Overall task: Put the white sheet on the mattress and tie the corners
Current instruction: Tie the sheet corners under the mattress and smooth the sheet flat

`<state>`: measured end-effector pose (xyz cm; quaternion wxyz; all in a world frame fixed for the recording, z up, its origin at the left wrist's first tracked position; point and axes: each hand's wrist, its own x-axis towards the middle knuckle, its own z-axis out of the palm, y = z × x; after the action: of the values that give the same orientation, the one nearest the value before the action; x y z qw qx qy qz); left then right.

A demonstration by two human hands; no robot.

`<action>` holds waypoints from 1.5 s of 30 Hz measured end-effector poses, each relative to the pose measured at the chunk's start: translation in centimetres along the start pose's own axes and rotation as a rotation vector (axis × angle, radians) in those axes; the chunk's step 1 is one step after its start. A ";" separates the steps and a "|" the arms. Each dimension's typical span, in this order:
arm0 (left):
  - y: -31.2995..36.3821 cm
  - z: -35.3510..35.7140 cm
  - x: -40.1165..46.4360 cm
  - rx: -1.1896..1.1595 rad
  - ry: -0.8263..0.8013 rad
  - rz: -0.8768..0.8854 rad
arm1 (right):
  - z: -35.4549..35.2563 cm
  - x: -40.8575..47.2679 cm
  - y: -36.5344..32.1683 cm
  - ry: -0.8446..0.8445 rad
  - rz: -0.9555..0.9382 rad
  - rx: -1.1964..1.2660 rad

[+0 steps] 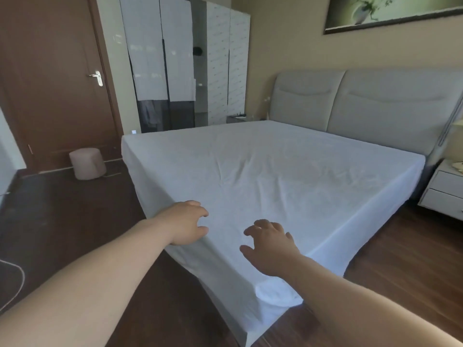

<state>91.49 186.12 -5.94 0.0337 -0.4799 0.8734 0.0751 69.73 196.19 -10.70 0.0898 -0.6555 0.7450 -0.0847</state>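
The white sheet (275,171) lies spread over the whole mattress, with light creases in the middle. It hangs down the bed's sides, and at the near corner (250,309) it drapes loose in folds toward the floor. My left hand (186,224) is at the near left edge of the bed, fingers loosely bent and spread, holding nothing. My right hand (270,245) hovers over or lightly touches the sheet close to the near corner, fingers spread and relaxed. The mattress itself is hidden under the sheet.
A grey padded headboard (363,98) stands at the far end. A white nightstand (443,189) sits at the right, a round pale stool (87,163) at the left by the brown door (50,83). A wardrobe (185,58) stands behind the bed. Dark wood floor surrounds the bed.
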 end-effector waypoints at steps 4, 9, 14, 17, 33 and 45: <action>-8.4 1.8 7.3 -0.064 -0.063 -0.064 | 4.1 12.9 -4.0 -0.125 -0.026 -0.025; -18.4 2.0 17.7 -0.012 -0.077 -0.207 | 6.6 27.3 -6.3 -0.140 -0.023 0.021; -18.0 -2.0 25.9 0.053 -0.256 -0.114 | 3.4 32.1 -2.9 -0.224 0.106 0.110; -15.2 -8.4 29.5 0.062 -0.350 -0.042 | -2.5 32.5 -0.8 -0.266 0.276 0.195; -21.8 -23.5 46.1 0.196 -0.650 0.243 | -16.3 44.7 -7.9 -0.193 0.715 0.325; -34.8 -10.5 58.2 0.228 -0.779 0.498 | 2.6 48.5 -22.3 -0.446 1.197 0.466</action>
<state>89.73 117.50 -6.66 0.3923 -0.1853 0.8868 0.1589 85.78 145.22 -8.86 0.4116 -0.0955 0.9054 -0.0414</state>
